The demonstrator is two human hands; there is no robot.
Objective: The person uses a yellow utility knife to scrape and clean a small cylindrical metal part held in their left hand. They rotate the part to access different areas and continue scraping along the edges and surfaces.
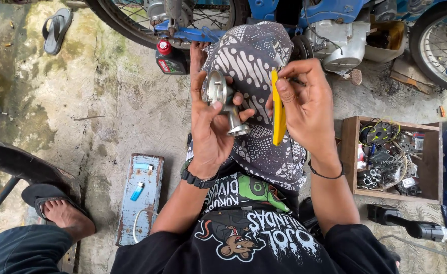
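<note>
**Metal part in one hand, yellow tool in the other**

Above a lap covered with a grey patterned cloth (256,66), both hands are up and busy. The left hand (211,127) has its fingers (199,83) curled round a shiny round metal engine part with a short flanged neck (223,99), thumb pressed on its side, the neck pointing down toward the cloth. Just beside it, the right hand (304,106) pinches a flat yellow plastic-handled tool (278,109) between thumb and forefinger, held upright, close to the metal part but apart from it; whether the tool's tip touches anything cannot be told.

On the concrete floor (117,106) beyond the hands stands a black oil bottle with a red cap (168,57), right under a blue motorcycle (294,20). To the right sits an open wooden box full of small dark parts and wires (391,157), and nearer the camera lies a black power tool (411,226). To the left, a worn pale blue board (141,195) carries a small blue lighter (138,191). Another person's sandalled foot (63,213) rests at lower left, and a lone grey sandal (56,30) lies at the top corner.
</note>
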